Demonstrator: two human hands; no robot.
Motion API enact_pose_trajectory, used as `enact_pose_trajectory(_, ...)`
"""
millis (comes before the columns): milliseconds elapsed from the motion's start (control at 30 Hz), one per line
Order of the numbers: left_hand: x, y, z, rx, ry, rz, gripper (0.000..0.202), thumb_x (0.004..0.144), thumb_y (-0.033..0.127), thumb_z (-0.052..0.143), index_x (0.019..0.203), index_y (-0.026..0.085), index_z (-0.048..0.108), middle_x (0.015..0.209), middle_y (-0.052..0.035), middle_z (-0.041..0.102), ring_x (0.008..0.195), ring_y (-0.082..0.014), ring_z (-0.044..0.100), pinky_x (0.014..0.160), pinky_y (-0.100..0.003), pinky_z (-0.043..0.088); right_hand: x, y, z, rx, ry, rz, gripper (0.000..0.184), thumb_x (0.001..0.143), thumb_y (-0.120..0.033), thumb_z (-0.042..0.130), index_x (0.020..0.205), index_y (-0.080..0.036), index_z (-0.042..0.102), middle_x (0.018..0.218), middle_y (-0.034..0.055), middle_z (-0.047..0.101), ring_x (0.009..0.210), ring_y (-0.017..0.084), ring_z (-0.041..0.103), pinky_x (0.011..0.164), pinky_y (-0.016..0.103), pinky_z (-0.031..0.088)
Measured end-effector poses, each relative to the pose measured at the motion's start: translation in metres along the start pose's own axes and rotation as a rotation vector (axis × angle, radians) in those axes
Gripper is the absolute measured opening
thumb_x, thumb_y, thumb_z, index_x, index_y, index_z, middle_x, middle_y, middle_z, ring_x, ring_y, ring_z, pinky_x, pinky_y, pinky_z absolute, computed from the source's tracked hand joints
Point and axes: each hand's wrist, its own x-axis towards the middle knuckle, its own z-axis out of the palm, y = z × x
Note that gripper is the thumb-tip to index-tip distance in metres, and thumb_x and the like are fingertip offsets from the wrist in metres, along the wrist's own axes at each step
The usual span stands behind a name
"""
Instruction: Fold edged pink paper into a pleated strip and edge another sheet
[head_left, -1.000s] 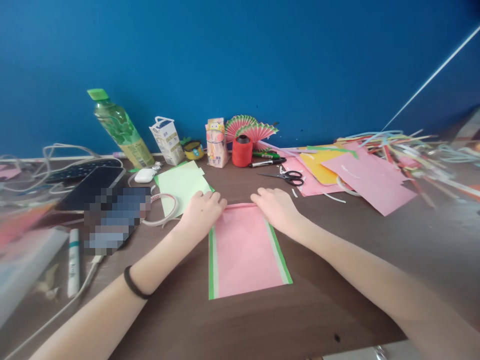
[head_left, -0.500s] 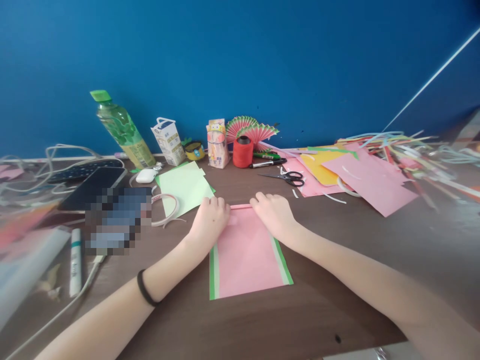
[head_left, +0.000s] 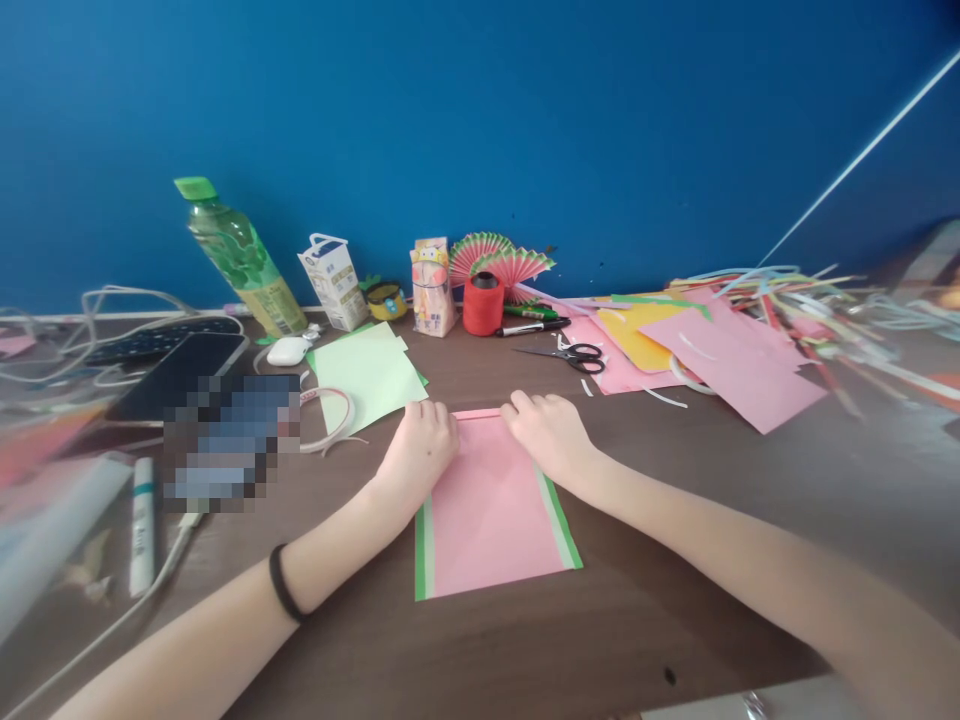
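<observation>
A pink sheet of paper with green and pale green strips down both sides lies flat on the dark table in front of me. Its far edge is folded over in a narrow band. My left hand grips the far left corner, fingers curled over the fold. At the far right corner, my right hand pinches the same folded edge. The fingertips of both hands are partly hidden behind the knuckles. Beyond my right hand lie black-handled scissors.
Light green sheets and a tape roll lie left of my hands. Phones, cables and a marker sit farther left. Along the wall stand a green bottle, cartons, a red thread spool and pleated paper fans. Pink sheets lie right.
Both hands keep hold of the folded edge with barely any movement. Slightly more of the folded band shows between them. The whole view has shifted a little.
</observation>
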Motion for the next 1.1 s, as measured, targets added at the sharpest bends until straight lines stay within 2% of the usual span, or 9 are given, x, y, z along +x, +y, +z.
enact_pose_trajectory(300,-0.008,0.012,-0.016,-0.075,-0.120,-0.104,0.032,0.071,-0.006,0.032,0.073,0.004,0.063,0.067,-0.0155,0.059,0.063,-0.0235,0.054,0.061,-0.036,0.036,-0.003,-0.012,0.006,0.022,-0.054,0.026,0.029,0.072,0.005,0.035,0.083,-0.005,0.060,0.077,0.0161,0.058,0.062,0.019,0.060,0.048,0.027,0.032)
enact_pose_trajectory(367,-0.010,0.015,-0.018,-0.063,-0.140,-0.110,0.037,0.072,-0.005,0.032,0.086,0.001,0.065,0.071,-0.0173,0.061,0.068,-0.0248,0.055,0.064,-0.037,0.037,-0.004,-0.013,0.005,0.047,-0.045,0.037,0.027,0.072,0.002,0.037,0.085,-0.005,0.060,0.079,0.0163,0.058,0.061,0.018,0.059,0.047,0.026,0.030)
enact_pose_trajectory(433,-0.012,0.017,-0.019,-0.045,-0.146,-0.105,0.045,0.075,-0.003,0.030,0.110,0.001,0.058,0.076,-0.0181,0.062,0.073,-0.0258,0.056,0.068,-0.039,0.038,-0.006,-0.012,0.004,0.073,-0.027,0.057,0.024,0.078,-0.006,0.038,0.088,-0.005,0.060,0.081,0.0158,0.058,0.060,0.018,0.060,0.047,0.027,0.029)
enact_pose_trajectory(533,-0.014,0.017,-0.020,-0.030,-0.173,-0.091,0.054,0.078,-0.001,0.031,0.131,0.007,0.041,0.080,-0.0168,0.063,0.077,-0.0260,0.057,0.073,-0.042,0.039,-0.011,-0.011,0.001,0.084,0.022,0.079,0.037,0.088,-0.026,0.031,0.112,-0.009,0.055,0.087,0.0151,0.058,0.061,0.018,0.060,0.049,0.027,0.029)
enact_pose_trajectory(600,-0.014,0.017,-0.021,-0.025,-0.199,-0.092,0.055,0.079,0.000,0.033,0.132,0.010,0.040,0.082,-0.0158,0.064,0.079,-0.0257,0.058,0.077,-0.044,0.039,-0.013,-0.010,0.000,0.076,0.030,0.062,0.045,0.091,-0.033,0.025,0.130,-0.017,0.041,0.092,0.0143,0.058,0.061,0.017,0.060,0.050,0.027,0.029)
enact_pose_trajectory(667,-0.014,0.016,-0.021,-0.020,-0.208,-0.113,0.055,0.078,0.000,0.035,0.132,0.011,0.041,0.086,-0.0159,0.064,0.084,-0.0260,0.058,0.081,-0.045,0.039,-0.015,-0.010,0.001,0.073,0.002,0.049,0.047,0.092,-0.035,0.022,0.136,-0.024,0.032,0.097,0.0136,0.057,0.059,0.015,0.059,0.050,0.026,0.028)
enact_pose_trajectory(833,-0.012,0.018,-0.012,-0.117,-0.048,-0.101,0.045,0.080,0.001,0.035,0.121,0.004,0.052,0.124,-0.0220,0.051,0.108,-0.0307,0.052,0.093,-0.045,0.038,-0.015,-0.007,0.004,0.098,0.011,0.073,0.044,0.092,-0.037,0.026,0.133,-0.028,0.038,0.103,0.0112,0.054,0.060,0.013,0.056,0.054,0.027,0.030)
enact_pose_trajectory(1000,-0.010,0.019,-0.002,-0.189,-0.019,-0.083,0.046,0.079,-0.003,0.031,0.119,-0.001,0.052,0.121,-0.0224,0.054,0.109,-0.0301,0.054,0.090,-0.040,0.045,-0.011,-0.006,0.004,0.125,0.201,-0.060,0.038,0.089,-0.029,0.037,0.120,-0.015,0.054,0.107,0.0123,0.056,0.095,0.024,0.047,0.073,0.036,0.032)
enact_pose_trajectory(1100,-0.010,0.018,-0.001,-0.219,-0.015,-0.097,0.047,0.078,-0.003,0.031,0.119,0.000,0.053,0.122,-0.0216,0.053,0.110,-0.0301,0.054,0.087,-0.039,0.047,-0.008,-0.007,0.007,0.154,0.258,-0.139,0.035,0.088,-0.023,0.037,0.112,-0.007,0.057,0.107,0.0138,0.056,0.099,0.024,0.043,0.081,0.037,0.031)
